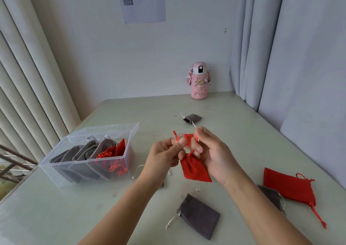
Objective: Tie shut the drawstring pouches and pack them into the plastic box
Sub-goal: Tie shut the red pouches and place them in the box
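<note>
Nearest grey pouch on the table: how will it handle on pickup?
Probably floppy: the grey pouch lies flat like soft cloth. Likely light, since it looks empty. Its loose drawstring may trail and snag.

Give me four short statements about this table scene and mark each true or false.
1. The left hand and the right hand both pinch the cords of a red pouch. True.
2. The plastic box holds no pouches. False: packed pouches, grey and red, stand in it.
3. A pink bottle stands upright at the far edge of the table. True.
4. The loose pouch nearest the camera is red. False: it is a grey pouch; a flat red pouch lies further right.
</note>
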The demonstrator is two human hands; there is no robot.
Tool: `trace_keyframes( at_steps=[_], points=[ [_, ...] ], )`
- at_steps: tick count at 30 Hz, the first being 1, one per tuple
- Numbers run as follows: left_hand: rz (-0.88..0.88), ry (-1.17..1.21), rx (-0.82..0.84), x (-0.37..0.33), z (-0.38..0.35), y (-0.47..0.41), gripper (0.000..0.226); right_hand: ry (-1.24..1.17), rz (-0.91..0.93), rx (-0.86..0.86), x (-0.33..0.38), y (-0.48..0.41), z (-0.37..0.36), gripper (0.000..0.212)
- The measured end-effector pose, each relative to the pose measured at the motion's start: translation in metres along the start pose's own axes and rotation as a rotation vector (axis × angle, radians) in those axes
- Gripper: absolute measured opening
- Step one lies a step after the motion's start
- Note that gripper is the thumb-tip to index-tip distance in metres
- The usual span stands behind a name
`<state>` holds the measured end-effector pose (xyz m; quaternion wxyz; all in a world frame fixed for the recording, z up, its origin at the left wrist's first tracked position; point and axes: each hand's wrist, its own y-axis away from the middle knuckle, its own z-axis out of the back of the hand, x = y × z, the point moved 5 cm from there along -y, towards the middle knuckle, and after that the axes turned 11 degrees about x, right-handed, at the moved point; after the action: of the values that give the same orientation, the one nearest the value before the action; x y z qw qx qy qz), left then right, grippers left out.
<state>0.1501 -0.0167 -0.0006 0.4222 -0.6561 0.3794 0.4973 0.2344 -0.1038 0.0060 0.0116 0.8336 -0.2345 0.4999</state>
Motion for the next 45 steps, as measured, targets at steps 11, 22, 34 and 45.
trace_keyframes(
  at_steps=[11,22,34,45],
  points=[
    [-0.002,-0.197,-0.042,0.001,0.007,-0.006,0.027,0.001,0.045,-0.141,-0.001,-0.003,0.021,0.043],
    [0.100,-0.115,0.007,0.011,0.035,-0.005,0.016,1.203,-0.095,0.047,-0.006,0.002,0.016,0.014],
    [0.170,-1.127,0.143,0.015,0.032,-0.002,0.015,1.616,-0.127,0.046,-0.005,-0.003,0.029,0.005],
    [0.004,-0.090,0.059,-0.007,0.019,0.004,0.022,1.234,-0.049,0.054,0.007,-0.001,0.008,0.033]
  ],
)
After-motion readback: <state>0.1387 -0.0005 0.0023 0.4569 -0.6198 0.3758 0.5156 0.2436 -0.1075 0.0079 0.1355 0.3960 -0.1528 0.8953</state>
